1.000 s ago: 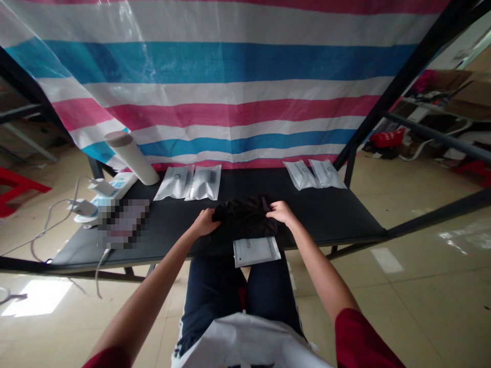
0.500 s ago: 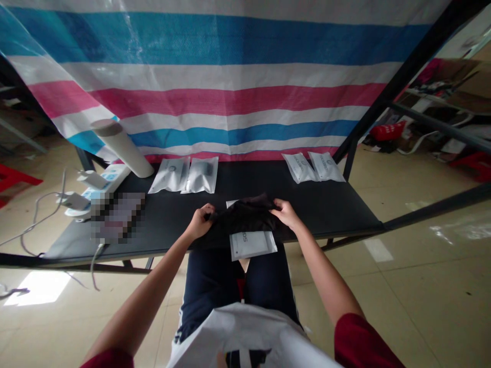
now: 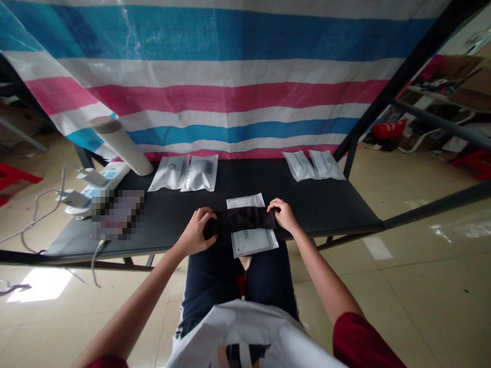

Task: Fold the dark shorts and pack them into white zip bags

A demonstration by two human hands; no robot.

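A black cloth (image 3: 245, 219), folded into a long flat strip, lies across a white printed pouch (image 3: 254, 243) at the near edge of the table. The pouch shows above and below the cloth; its middle is covered. My left hand (image 3: 197, 230) curves around the cloth's left end, thumb and fingers on either side of it. At the other end, my right hand (image 3: 283, 213) pinches the upper right corner between thumb and fingers.
Two silvery filled pouches (image 3: 199, 174) lie at the back left, two more (image 3: 327, 165) at the back right. To the left stand a pale bottle (image 3: 125, 148), a power strip (image 3: 111, 176) with chargers and a blurred phone (image 3: 118, 214) on a cable. A striped sheet (image 3: 230, 97) hangs behind.
The cloth has gone from bunched and lifted to flat and straight across the pouch, whose top edge now shows. My left hand has opened wider around its end.
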